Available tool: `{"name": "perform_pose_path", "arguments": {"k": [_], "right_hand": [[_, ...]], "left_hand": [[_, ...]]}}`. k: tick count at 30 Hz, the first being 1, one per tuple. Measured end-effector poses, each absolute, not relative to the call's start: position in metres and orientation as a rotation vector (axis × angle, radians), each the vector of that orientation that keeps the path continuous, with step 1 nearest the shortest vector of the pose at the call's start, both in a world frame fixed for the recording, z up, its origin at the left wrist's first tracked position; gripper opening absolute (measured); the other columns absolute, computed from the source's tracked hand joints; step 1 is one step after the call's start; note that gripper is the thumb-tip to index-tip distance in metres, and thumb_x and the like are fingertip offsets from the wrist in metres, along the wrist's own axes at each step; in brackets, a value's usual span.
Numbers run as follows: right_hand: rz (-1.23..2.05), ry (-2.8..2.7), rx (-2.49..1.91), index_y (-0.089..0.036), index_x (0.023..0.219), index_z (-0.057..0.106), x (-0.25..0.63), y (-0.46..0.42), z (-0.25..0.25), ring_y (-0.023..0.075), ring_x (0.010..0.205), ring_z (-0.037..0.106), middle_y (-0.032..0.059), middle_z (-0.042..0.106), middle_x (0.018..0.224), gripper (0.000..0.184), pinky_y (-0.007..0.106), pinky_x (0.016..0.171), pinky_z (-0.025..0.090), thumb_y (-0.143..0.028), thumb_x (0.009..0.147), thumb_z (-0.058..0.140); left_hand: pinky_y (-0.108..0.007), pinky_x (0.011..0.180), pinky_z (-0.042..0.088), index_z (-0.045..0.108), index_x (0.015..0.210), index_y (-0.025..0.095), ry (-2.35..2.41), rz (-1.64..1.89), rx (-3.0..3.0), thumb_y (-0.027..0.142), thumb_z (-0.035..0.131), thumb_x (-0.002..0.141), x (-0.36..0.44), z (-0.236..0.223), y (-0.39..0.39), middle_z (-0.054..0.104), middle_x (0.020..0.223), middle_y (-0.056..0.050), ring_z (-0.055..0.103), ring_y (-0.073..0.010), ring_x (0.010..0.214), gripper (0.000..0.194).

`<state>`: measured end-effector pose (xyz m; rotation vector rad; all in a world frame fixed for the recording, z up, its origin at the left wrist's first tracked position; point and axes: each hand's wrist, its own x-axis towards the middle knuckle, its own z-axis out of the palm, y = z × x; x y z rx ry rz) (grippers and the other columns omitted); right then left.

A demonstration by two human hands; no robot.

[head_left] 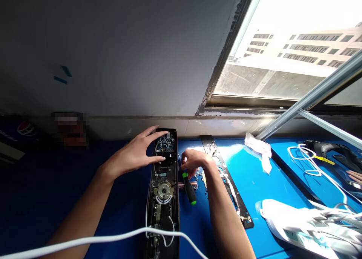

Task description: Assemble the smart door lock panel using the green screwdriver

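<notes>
My left hand [135, 151] is open, with its fingers spread over the upper left part of a long black lock-like housing [177, 213]. Its fingertips rest by the rim and on the green-blue circuit board [166, 146] inside. A round metal disc [164, 191] and thin white wires sit lower in the housing. Just to the right, my right hand [195, 161] has curled fingers closed at the shaft of a screwdriver [189, 189] with a black and green handle. A copper-coloured cylinder [194, 185] lies partly under that handle, and small screws [199, 173] are scattered beside it.
A long black plate [243, 213] lies right of my right forearm on the blue table [226, 149]. Beyond are a crumpled clear bag [258, 149], white cables [308, 161] and a white bundle [299, 221]. A white cable [113, 238] crosses the foreground. Another person's fingers [355, 176] show far right.
</notes>
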<state>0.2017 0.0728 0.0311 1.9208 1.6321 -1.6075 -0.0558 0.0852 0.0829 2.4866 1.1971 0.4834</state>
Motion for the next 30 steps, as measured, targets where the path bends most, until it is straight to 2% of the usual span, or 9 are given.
{"name": "perform_pose_path", "arguments": {"k": [4,7,9,15,18,20,22,26,30], "right_hand": [[-1.59,1.621,1.825,-0.018,0.134,0.061,0.202,0.072,0.033,0.0241,0.112,0.069,0.0104,0.066,0.133,0.04,0.046,0.094,0.06,-0.038,0.1,0.067],[-1.568,1.646,1.803,-0.018,0.134,0.061,0.204,0.069,0.038,0.024,0.112,0.069,0.0104,0.066,0.133,0.04,0.046,0.094,0.06,-0.038,0.1,0.067],[-1.549,1.68,1.792,-0.018,0.134,0.061,0.204,0.066,0.041,0.0239,0.112,0.069,0.0103,0.066,0.133,0.04,0.046,0.094,0.06,-0.038,0.1,0.067],[-1.453,1.902,1.752,-0.018,0.133,0.062,0.205,0.048,0.047,0.0235,0.111,0.069,0.01,0.066,0.132,0.038,0.045,0.093,0.061,-0.039,0.1,0.067],[-1.381,2.065,1.757,-0.02,0.13,0.064,0.206,0.034,0.044,0.0236,0.112,0.068,0.0091,0.066,0.132,0.035,0.044,0.095,0.06,-0.04,0.101,0.066],[-1.341,2.164,1.769,-0.02,0.129,0.065,0.208,0.028,0.042,0.0229,0.11,0.069,0.0089,0.067,0.131,0.035,0.044,0.094,0.06,-0.04,0.101,0.065],[-1.31,2.25,1.793,-0.018,0.122,0.067,0.211,0.023,0.039,0.0201,0.098,0.071,0.0065,0.072,0.116,0.031,0.039,0.087,0.061,-0.039,0.099,0.068],[-1.28,2.398,1.947,-0.018,0.103,0.07,0.218,0.012,0.039,0.0142,0.07,0.068,-0.0003,0.073,0.078,0.019,0.024,0.064,0.052,-0.027,0.087,0.075],[-1.237,2.491,2.173,-0.018,0.109,0.068,0.231,0.0,0.044,0.0128,0.067,0.062,0.0007,0.07,0.079,0.025,0.022,0.056,0.044,-0.034,0.09,0.063]], "left_hand": [[-0.055,0.121,0.043,0.033,0.163,0.045,1.331,0.436,2.405,0.065,0.074,0.085,-0.056,0.088,0.079,0.023,0.176,-0.006,0.037,-0.0395,0.155,0.091],[-0.056,0.121,0.043,0.035,0.161,0.047,1.358,0.481,2.398,0.064,0.071,0.089,-0.047,0.092,0.067,0.019,0.176,-0.005,0.037,-0.0396,0.155,0.083],[-0.059,0.122,0.04,0.04,0.159,0.046,1.324,0.5,2.439,0.064,0.073,0.087,-0.037,0.092,0.054,0.02,0.176,-0.006,0.029,-0.0425,0.158,0.081],[-0.08,0.107,0.044,0.042,0.158,0.048,1.336,0.318,2.368,0.061,0.083,0.078,-0.012,0.072,0.006,-0.003,0.179,-0.005,0.015,-0.0654,0.152,0.091],[-0.079,0.108,0.044,0.041,0.158,0.048,1.406,0.474,2.355,0.049,0.08,0.084,-0.005,0.055,-0.015,-0.015,0.178,-0.001,0.015,-0.064,0.153,0.084],[-0.072,0.112,0.047,0.043,0.158,0.046,1.415,0.587,2.351,0.038,0.078,0.085,-0.001,0.046,-0.025,-0.02,0.177,0.002,0.021,-0.0579,0.155,0.081],[-0.064,0.114,0.05,0.045,0.157,0.042,1.434,0.712,2.332,0.031,0.077,0.083,0.002,0.04,-0.03,-0.021,0.176,0.004,0.026,-0.0516,0.156,0.081],[-0.053,0.112,0.056,0.049,0.154,0.037,1.478,0.888,2.272,0.028,0.078,0.079,0.004,0.036,-0.032,-0.021,0.176,0.004,0.035,-0.046,0.154,0.08],[-0.052,0.107,0.06,0.051,0.153,0.035,1.526,0.92,2.225,0.031,0.081,0.078,0.0,0.039,-0.031,-0.017,0.177,0.001,0.046,-0.0467,0.148,0.08]]}}
